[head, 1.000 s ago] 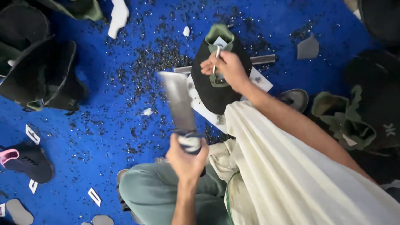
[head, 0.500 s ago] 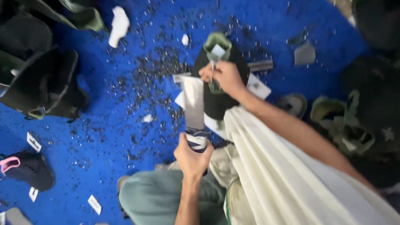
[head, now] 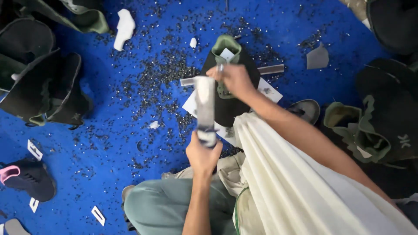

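left hand (head: 201, 155): fingers wrapped tight round the handle of a flat metal tool (head: 205, 104) (blurred), blade raised over the cap
right hand (head: 234, 78): fingertips pinched on a small pale piece at the cap's green band
cap (head: 228, 93): dark, lying on the blue mat (head: 109, 130), between the hands
around: black specks scattered, more caps (head: 43, 87) at left

Blue floor (head: 109, 174), strewn with small dark specks (head: 165, 74). Stacked black-and-olive shoe uppers (head: 43, 87) at left, more of the same (head: 383, 126) at right. White scrap (head: 124, 28) near the top, grey cut piece (head: 318, 57) upper right. Black shoe with pink lining (head: 28, 178) lower left, small white tags (head: 98, 215) scattered nearby.
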